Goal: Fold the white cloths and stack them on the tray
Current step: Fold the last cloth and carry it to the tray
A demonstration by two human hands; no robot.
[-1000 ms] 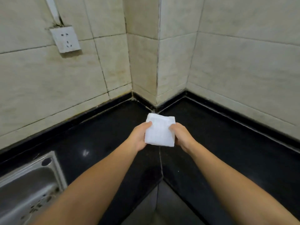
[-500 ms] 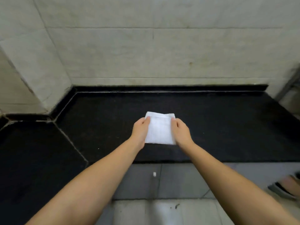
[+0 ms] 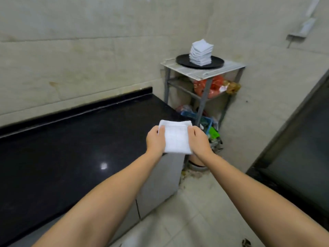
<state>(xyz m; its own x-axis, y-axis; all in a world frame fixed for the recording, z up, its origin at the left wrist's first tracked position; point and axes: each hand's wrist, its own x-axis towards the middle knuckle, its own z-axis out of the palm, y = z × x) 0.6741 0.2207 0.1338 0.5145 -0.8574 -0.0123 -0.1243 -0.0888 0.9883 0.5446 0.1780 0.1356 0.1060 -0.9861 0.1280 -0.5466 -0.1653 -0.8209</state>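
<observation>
- Nearest: two bare forearms reach fwd, and both hands grasp one folded white cloth [image 3: 176, 139] between them, held in the air over the end of the black countertop [image 3: 71, 148].
- Left hand [image 3: 155, 141] pinches the left edge of the cloth, thumb on top; right hand [image 3: 199, 141] does the same on the right edge. Neither hand is released.
- The cloth looks already folded to a compact square, so I judge the folding step for this one is done; what is left is to carry it over and put it down.
- Behind the cloth, approx. at floor level, there are some bags and clutter, too blurred to name.
- Farther, in the corner: a metal rack [image 3: 203, 90] with a white top shelf; on it sits the round black tray [image 3: 183, 62].
- On the tray stands a stack of folded cloths [image 3: 201, 52], a bit uneven, still upright. Well apart from the hands.
- Count: 1 cloth in hand, 1 tray, 1 stack; about ten layers, exact no. I cannot tell.
- No unfolded cloths are in view, so how many remain I cannot say.
</observation>
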